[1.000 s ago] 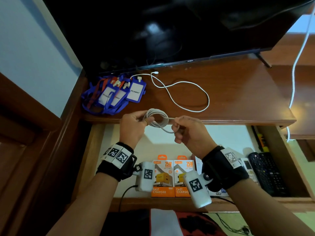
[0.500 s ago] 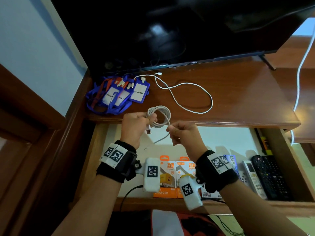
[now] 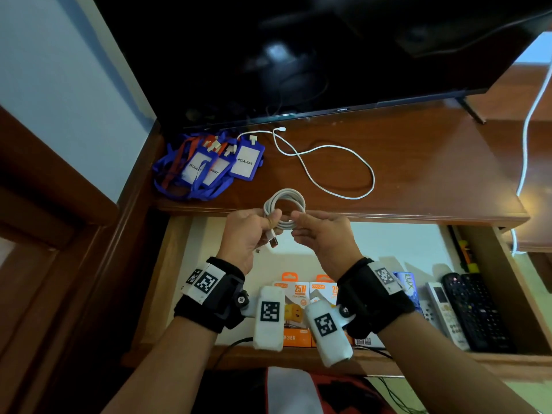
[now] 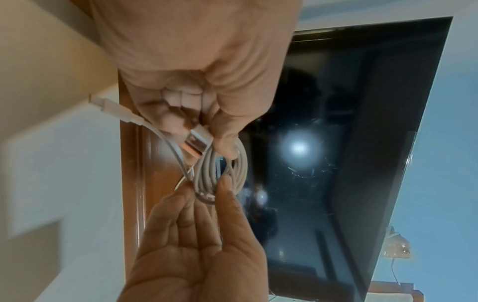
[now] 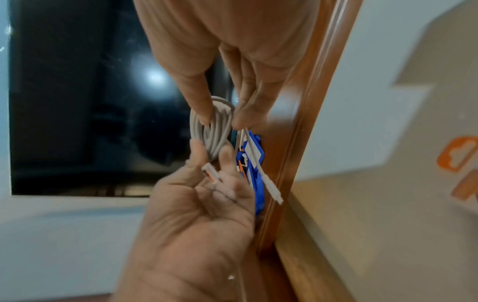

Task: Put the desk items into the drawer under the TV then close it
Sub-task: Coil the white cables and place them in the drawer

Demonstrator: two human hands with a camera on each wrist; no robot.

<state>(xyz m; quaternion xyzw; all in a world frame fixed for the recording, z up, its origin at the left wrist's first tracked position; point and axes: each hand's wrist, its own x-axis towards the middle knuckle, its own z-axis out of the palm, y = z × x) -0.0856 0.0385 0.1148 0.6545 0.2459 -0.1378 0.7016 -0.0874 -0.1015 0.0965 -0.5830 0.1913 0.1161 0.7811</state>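
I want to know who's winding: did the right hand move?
Yes. The right hand slid left along the desk edge, closing on the coiled cable.

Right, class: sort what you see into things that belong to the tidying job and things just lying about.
Job: coiled white cable held by left hand and right hand; loose white cable; blue badge holders; open drawer.
Lying about: TV; remotes; charger boxes.
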